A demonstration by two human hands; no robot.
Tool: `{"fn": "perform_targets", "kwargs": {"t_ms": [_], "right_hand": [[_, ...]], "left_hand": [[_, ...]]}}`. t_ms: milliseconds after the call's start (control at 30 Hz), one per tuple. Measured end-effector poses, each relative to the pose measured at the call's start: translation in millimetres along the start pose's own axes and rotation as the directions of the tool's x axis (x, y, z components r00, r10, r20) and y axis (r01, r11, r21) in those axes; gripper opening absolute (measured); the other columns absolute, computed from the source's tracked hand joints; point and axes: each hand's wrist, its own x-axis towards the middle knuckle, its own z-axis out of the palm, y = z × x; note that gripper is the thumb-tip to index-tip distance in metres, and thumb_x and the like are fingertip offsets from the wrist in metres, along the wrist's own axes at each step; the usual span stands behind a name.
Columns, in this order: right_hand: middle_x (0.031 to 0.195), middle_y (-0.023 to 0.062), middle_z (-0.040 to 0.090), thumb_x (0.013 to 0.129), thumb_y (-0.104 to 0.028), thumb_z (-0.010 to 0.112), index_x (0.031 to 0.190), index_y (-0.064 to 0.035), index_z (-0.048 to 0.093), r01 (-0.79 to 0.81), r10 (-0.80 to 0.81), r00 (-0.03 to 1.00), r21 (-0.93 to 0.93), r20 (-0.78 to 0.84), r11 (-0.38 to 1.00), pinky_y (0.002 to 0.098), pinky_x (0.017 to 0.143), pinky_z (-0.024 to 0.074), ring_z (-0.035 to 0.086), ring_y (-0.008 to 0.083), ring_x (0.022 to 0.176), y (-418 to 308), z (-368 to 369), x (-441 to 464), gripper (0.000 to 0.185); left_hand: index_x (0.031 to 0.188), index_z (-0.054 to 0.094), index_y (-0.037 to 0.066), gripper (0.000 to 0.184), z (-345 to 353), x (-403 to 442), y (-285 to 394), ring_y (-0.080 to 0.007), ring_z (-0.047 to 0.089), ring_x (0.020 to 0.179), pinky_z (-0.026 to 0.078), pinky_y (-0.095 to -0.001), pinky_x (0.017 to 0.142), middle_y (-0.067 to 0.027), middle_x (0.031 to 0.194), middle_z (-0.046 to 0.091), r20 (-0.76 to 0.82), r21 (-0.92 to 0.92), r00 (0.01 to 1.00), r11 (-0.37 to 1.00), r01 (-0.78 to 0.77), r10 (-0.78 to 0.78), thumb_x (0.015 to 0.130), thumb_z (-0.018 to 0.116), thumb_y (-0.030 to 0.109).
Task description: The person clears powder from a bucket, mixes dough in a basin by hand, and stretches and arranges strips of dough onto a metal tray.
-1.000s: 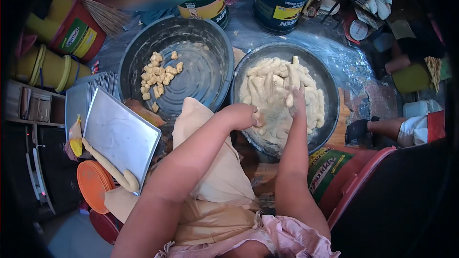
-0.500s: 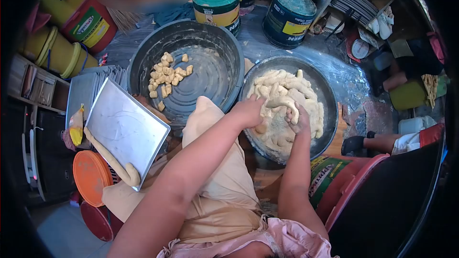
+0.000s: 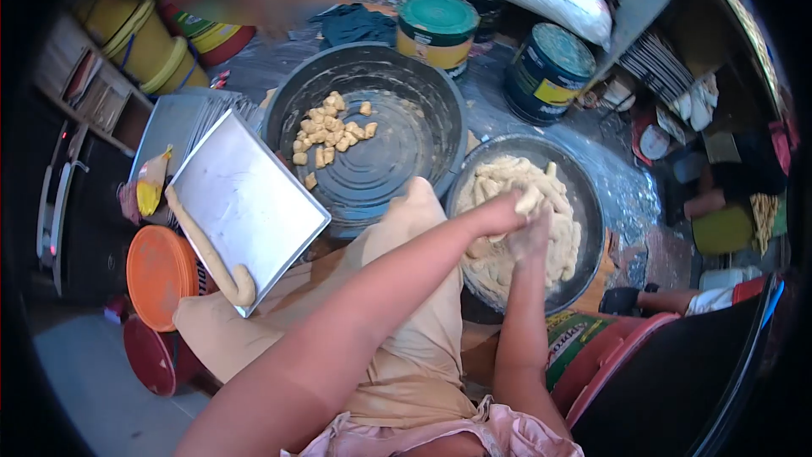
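Note:
A dark round basin (image 3: pixel 598 241) holds a heap of pale, coiled dough (image 3: pixel 554 195). Over the heap my left hand (image 3: pixel 501 213) is closed on a thick piece of dough (image 3: pixel 529 200), which sticks out past its fingers. My right hand (image 3: pixel 530 239) is right beside it, just below that piece, dusted pale and smeared by motion, so its finger pose is unclear. To the left, a larger dark tub (image 3: pixel 389 152) contains several small tan chunks (image 3: pixel 331 129). A metal tray (image 3: pixel 249 195) leans near my leg, with a long dough roll (image 3: pixel 210 254), hooked at one end, along its edge.
Lidded paint pails (image 3: pixel 436 30) and a dark blue bucket (image 3: pixel 550 76) stand behind the basins. An orange-lidded bucket (image 3: pixel 156 278) is at left, a red bucket (image 3: pixel 609 351) close at right. Another person's leg (image 3: pixel 664 300) shows at the right, with a shoe on the floor.
The camera view has shifted, so the basins sit lower and farther right. My hands have come closer together above the heap, and the dough piece between them looks more bunched.

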Motion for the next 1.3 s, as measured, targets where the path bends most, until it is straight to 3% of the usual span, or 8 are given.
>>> {"fn": "perform_targets", "kwargs": {"t_ms": [67,233,367,433,733,833,1033,1300], "right_hand": [[0.096,0.0144,0.058,0.096,-0.036,0.041,0.113,-0.0002,0.054,-0.265,0.261,0.963,-0.06,-0.071,0.962,0.0356,0.079,0.0482,0.057,0.0238,0.091,26,23,-15,0.041],[0.084,0.009,0.06,0.094,-0.036,0.042,0.095,-0.0027,0.057,-0.107,0.008,0.975,-0.443,-0.221,0.89,0.0341,0.068,0.05,0.058,0.0225,0.075,6,-122,118,0.036],[0.074,0.0069,0.056,0.093,-0.031,0.048,0.087,-0.0055,0.055,0.066,-0.071,0.946,-0.026,-0.318,0.998,0.0304,0.046,0.0467,0.053,0.019,0.057,-57,-154,165,0.027],[0.064,0.0035,0.05,0.094,-0.032,0.047,0.08,-0.0081,0.051,0.016,-0.039,0.994,0.23,0.098,0.973,0.029,0.042,0.0439,0.049,0.0154,0.05,-89,-170,174,0.028],[0.067,0.0021,0.043,0.094,-0.037,0.05,0.075,-0.0077,0.046,-0.05,-0.111,0.868,0.307,0.484,0.95,0.03,0.058,0.0401,0.042,0.0143,0.056,-131,46,67,0.035],[0.074,0.0047,0.052,0.092,-0.031,0.059,0.084,-0.0068,0.047,0.177,-0.154,0.965,-0.092,0.21,0.98,0.0373,0.074,0.0461,0.053,0.0207,0.066,-56,141,9,0.028],[0.106,0.0195,0.054,0.089,-0.001,0.049,0.103,0.0063,0.051,-0.161,0.402,0.785,-0.471,0.472,0.867,0.0395,0.1,0.0398,0.054,0.0295,0.106,153,231,-79,0.016],[0.09,0.0104,0.066,0.081,0.0,0.054,0.103,0.0019,0.064,0.214,0.579,0.582,-0.795,0.571,0.568,0.0268,0.074,0.048,0.061,0.0169,0.081,401,231,-183,0.024]], "left_hand": [[0.12,0.05,-0.006,0.05,9,6,-6,-0.0361,0.063,0.094,0.049,-0.0388,0.081,-0.0257,0.101,0.063,0.126,0.412,0.98,0.907,0.089,-0.154,0.074,0.061,0.011],[0.106,0.059,-0.007,0.037,19,-7,-17,-0.0356,0.064,0.085,0.049,-0.0419,0.074,-0.0231,0.092,0.065,0.214,0.402,0.974,0.916,-0.011,-0.082,0.074,0.062,0.012],[0.098,0.065,-0.002,0.035,8,-22,0,-0.0319,0.064,0.083,0.048,-0.0406,0.074,-0.0192,0.093,0.067,0.279,0.261,0.949,0.963,0.074,-0.148,0.073,0.069,0.021],[0.098,0.065,-0.002,0.038,-15,-41,21,-0.0304,0.064,0.08,0.049,-0.0419,0.072,-0.0174,0.091,0.067,0.33,0.208,0.923,0.969,0.133,-0.198,0.072,0.072,0.025],[0.112,0.061,0.004,0.043,-99,-92,25,-0.0177,0.061,0.09,0.053,-0.0331,0.066,-0.0075,0.1,0.063,0.038,-0.451,0.996,0.887,0.094,-0.086,0.078,0.074,0.026],[0.12,0.058,0.009,0.038,-166,-127,-7,-0.0106,0.057,0.087,0.05,-0.0259,0.069,-0.0035,0.101,0.06,-0.208,-0.613,0.978,0.777,-0.144,0.017,0.087,0.067,0.025],[0.119,0.06,0.005,0.033,-344,-291,-33,-0.0093,0.049,0.071,0.044,-0.0227,0.06,-0.0021,0.084,0.055,-0.492,-0.382,0.845,0.924,0.003,-0.207,0.088,0.061,0.017],[0.112,0.065,0.005,0.03,-434,-407,-182,-0.014,0.057,0.076,0.047,-0.0273,0.072,-0.0055,0.085,0.063,-0.848,-0.234,0.396,0.918,0.319,-0.353,0.082,0.058,0.006]]}}
